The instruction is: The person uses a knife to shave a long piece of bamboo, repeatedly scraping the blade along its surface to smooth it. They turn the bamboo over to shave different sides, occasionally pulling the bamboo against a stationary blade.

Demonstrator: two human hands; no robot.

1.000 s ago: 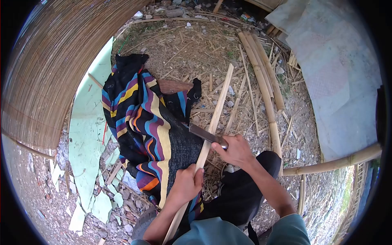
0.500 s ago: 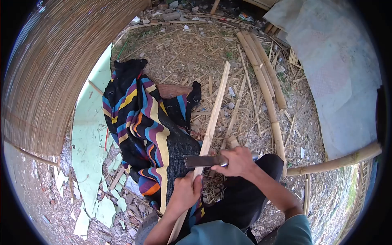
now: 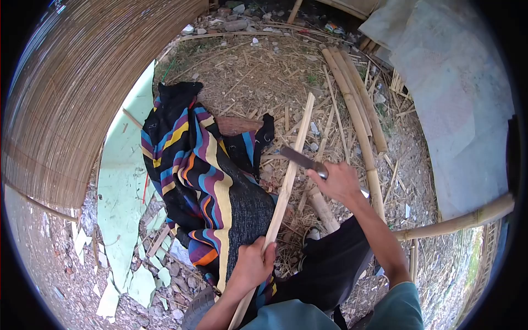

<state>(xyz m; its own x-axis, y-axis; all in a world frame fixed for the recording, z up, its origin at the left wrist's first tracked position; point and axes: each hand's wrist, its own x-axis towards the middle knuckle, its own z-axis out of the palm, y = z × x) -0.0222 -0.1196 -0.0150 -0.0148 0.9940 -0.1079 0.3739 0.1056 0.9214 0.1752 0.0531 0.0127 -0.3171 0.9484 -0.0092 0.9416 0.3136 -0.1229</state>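
My left hand (image 3: pixel 254 265) is closed around the lower part of a long pale bamboo strip (image 3: pixel 286 187), which slants up and away from me. In my right hand (image 3: pixel 336 180) is the handle of a knife (image 3: pixel 300 159). Its broad dark blade lies across the upper part of the strip; whether it touches the wood is unclear. Beneath and left of the strip, a striped cloth (image 3: pixel 206 176) in black, blue, purple, yellow and orange is spread over something hidden. Past its far right edge shows a reddish-brown piece of wood (image 3: pixel 236 125).
Bamboo poles (image 3: pixel 357 104) lie on the ground at the right, near a large grey sheet (image 3: pixel 445 104). A short bamboo piece (image 3: pixel 323 210) is below my right hand. Broken green board (image 3: pixel 124 203) and a slatted bamboo screen (image 3: pixel 99 93) stand left.
My right hand and the knife have moved away from me along the strip, and the blade is tilted now. The strip's far end has shifted slightly right and nearer. My left hand keeps its grip.
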